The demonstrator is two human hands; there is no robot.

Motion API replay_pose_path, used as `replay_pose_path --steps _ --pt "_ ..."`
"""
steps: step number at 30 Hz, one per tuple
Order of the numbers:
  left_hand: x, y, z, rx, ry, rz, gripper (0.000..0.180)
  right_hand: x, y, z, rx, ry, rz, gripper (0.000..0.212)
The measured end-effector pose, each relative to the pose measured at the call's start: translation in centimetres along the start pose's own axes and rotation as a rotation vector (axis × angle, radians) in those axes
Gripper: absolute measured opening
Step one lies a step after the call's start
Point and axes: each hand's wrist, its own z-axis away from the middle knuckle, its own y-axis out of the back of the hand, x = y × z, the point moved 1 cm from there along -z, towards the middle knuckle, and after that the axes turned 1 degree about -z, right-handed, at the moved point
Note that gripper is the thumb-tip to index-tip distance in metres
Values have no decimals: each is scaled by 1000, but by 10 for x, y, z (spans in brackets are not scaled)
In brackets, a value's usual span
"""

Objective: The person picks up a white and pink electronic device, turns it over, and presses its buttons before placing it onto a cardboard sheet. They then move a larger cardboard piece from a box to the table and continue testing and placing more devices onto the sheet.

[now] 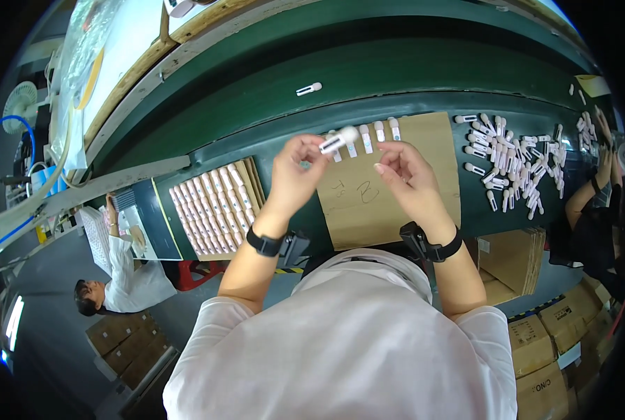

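Note:
My left hand (298, 175) pinches a small pale wand (335, 143) with a round head and a dark strip on its side, held above a brown cardboard sheet (389, 203). My right hand (409, 176) hovers over the same sheet, its thumb and fingers apart with nothing seen between them. Just beyond both hands, a row of several similar wands (367, 140) lies along the far edge of the cardboard. Part of that row is covered by the held wand and my left hand.
Neat rows of wands (211, 210) lie on cardboard at left. A loose heap of wands (512, 157) covers the right side. One wand (309, 89) rests on the green surface (410, 66) beyond. People sit or work at far left (127, 273) and far right (596, 210). Cartons (512, 259) stand lower right.

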Motion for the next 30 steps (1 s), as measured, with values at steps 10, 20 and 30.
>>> replay_pose_path --steps 10,20,30 --pt "54 -18 60 46 -331 -60 26 -32 -1 26 -119 171 -196 23" --pt "76 -24 72 3 -610 -258 22 -37 -4 35 -194 79 -434 19" --pt "71 -26 78 11 -568 -211 24 -45 -15 35 -174 33 -380 18"
